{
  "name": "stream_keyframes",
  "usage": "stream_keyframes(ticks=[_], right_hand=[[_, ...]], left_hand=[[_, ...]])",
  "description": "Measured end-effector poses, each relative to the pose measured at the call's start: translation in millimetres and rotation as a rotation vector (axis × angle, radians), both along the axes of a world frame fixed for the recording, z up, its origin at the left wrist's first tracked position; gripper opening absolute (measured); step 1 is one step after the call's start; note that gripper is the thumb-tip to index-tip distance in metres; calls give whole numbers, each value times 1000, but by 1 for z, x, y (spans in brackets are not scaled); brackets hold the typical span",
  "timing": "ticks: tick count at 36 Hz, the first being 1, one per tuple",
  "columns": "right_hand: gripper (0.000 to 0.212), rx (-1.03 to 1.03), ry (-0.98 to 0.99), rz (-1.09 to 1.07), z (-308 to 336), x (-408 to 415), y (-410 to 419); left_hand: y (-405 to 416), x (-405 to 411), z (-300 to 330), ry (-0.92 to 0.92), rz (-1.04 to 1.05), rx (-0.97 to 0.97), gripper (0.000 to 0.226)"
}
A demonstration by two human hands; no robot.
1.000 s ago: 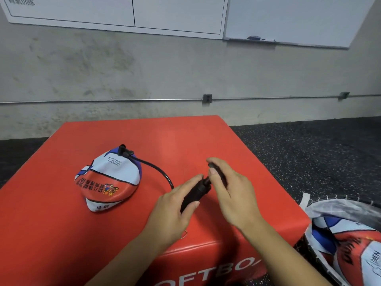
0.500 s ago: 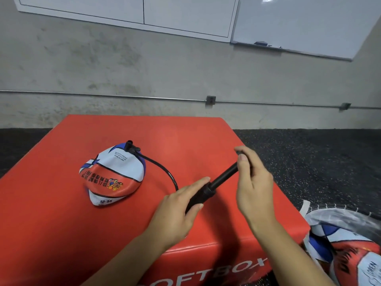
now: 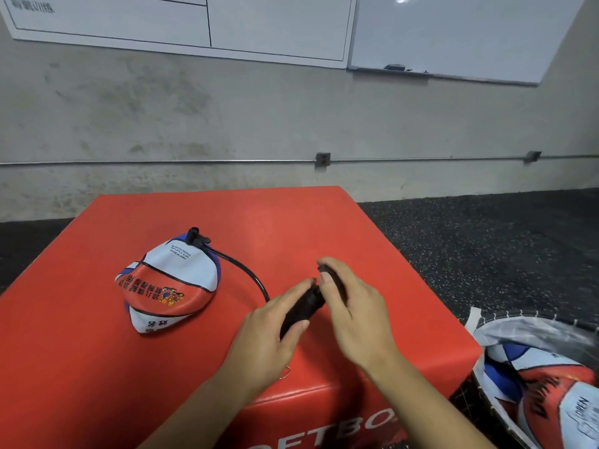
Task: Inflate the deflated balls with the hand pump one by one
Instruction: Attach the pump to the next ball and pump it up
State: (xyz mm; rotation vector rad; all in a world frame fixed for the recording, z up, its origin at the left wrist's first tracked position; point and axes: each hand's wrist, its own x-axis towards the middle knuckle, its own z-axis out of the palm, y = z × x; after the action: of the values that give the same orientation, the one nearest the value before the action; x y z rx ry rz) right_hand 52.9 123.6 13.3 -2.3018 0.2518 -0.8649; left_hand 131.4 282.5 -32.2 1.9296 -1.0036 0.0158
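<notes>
So I've got the red box taking up most of my view, with the flat ball sitting on its left half, well apart from my hands and up-left of them. More balls are bagged in the net down on the floor to the right. The hose runs from the valve fitting on top of the ball, curves down and right, and disappears behind my left hand. That hand is wrapped around the pump body, thumb along the side. My right hand is curled over the handle end, and the two hands are nearly touching, so I'd say the plunger is pushed in. The bit that matters: the pump's long axis runs from lower-left to upper-right, so the next pull should go up-right along that line, away from the ball, with the left hand holding steady. Ball looks badly crumpled, so plenty of strokes left I reckon.
</notes>
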Motion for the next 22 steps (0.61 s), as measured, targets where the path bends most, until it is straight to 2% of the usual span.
stream_keyframes(ticks=[8,12,16,22], right_hand=[[31,169,-287,-92,43,-8,-35],[31,208,-356,-147,51,-11,-43],[32,213,-352,-128,42,-4,-29],[29,168,-182,-26,16,7,-5]], left_hand=[[0,-5,5,-58,16,74,74],[0,-5,7,-73,-3,80,73],[2,-3,5,-68,-8,67,74],[4,2,2,-60,9,53,74]])
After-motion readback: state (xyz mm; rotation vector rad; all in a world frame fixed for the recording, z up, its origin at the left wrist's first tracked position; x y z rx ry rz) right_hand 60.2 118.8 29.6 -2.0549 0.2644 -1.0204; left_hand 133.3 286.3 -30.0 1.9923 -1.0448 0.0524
